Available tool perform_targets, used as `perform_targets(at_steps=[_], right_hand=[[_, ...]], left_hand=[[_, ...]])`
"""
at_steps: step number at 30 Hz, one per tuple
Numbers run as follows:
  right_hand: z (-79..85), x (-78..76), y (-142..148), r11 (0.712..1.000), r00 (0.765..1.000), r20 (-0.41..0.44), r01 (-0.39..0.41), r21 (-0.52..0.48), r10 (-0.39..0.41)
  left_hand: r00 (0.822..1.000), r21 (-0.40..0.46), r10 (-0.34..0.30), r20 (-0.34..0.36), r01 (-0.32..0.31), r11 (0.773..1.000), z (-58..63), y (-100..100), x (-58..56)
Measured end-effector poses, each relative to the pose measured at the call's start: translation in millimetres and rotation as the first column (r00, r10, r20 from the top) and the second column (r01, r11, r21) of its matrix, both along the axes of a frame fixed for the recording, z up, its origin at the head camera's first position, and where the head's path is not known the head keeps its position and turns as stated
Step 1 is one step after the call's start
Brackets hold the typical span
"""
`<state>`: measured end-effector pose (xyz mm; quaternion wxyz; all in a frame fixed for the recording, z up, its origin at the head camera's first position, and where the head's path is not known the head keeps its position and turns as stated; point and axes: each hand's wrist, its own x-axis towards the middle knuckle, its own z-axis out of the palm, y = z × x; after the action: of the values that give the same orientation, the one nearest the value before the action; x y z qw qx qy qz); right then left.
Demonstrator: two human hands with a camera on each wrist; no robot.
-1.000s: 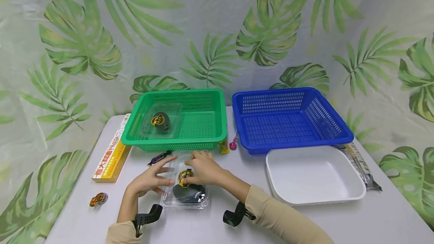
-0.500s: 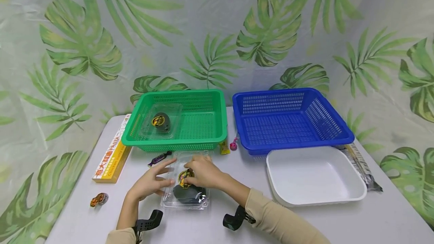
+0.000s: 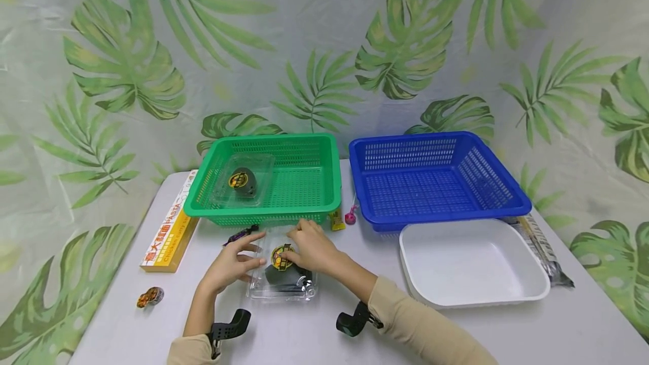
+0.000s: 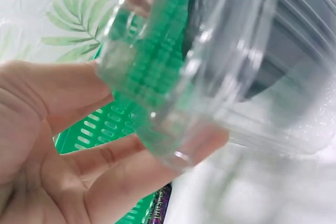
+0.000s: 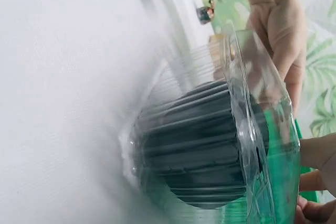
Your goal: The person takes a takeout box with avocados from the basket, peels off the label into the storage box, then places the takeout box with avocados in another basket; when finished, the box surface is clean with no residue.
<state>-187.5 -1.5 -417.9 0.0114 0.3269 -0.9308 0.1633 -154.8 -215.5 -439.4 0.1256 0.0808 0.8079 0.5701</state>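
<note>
A clear plastic clamshell box (image 3: 257, 290) is held by both hands in front of the green basket. A dark rounded item (image 3: 280, 278) is inside it, and a round yellow-and-black sticker (image 3: 283, 257) shows on top. My left hand (image 3: 229, 266) grips the box's left side; in the left wrist view the thumb lies at the lid edge and fingers reach under the rim. From the right, my right hand (image 3: 315, 248) holds the far right part, thumb close to the sticker. In the right wrist view the dark item (image 5: 194, 140) looks ribbed through the plastic wall.
The green basket (image 3: 263, 214) holds a similar clamshell box (image 3: 263, 170). A blue basket (image 3: 375, 220) and white tub (image 3: 471, 263) stand right. Around lie a pasta box (image 3: 169, 238), purple-wrapped candy (image 3: 240, 235), yellow packet (image 3: 337, 221), pink lollipop (image 3: 351, 216) and small brown-and-orange item (image 3: 150, 297).
Both hands and the box have shifted slightly right and away from the person. My right hand's fingers have moved toward the box's far right edge.
</note>
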Motion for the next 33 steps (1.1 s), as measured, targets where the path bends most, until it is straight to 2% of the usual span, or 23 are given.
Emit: perform_targets(at_steps=[6,10,18,23,29,33], right_hand=[[-0.3,4.1,0.9,0.998,1.000,-0.013,0.003,-0.058,-0.003],[0.1,5.3,0.9,0.996,1.000,-0.005,-0.009,-0.085,0.009],[3.4,10.7,-0.1,0.997,0.999,0.007,-0.037,-0.062,0.038],[6.7,12.3,-1.0,0.994,0.998,0.067,-0.006,-0.107,0.013],[5.3,12.0,0.0,0.968,0.985,0.170,0.058,-0.245,-0.016],[2.0,9.8,0.3,0.956,0.982,0.186,0.068,-0.284,-0.015]], left_hand=[[0.999,0.045,-0.029,0.043,0.027,0.999,-2.0,-3.3,1.2],[0.998,0.055,-0.043,0.048,0.040,0.998,-0.8,-2.7,3.8],[0.998,0.056,-0.050,0.045,0.047,0.997,0.5,-1.7,6.1],[0.998,0.068,-0.035,0.056,0.032,0.997,-0.8,-1.8,5.6],[0.998,0.076,-0.026,0.057,0.022,0.997,-2.2,-1.5,5.4],[0.998,0.078,-0.025,0.056,0.020,0.997,-2.3,-1.8,5.6]])
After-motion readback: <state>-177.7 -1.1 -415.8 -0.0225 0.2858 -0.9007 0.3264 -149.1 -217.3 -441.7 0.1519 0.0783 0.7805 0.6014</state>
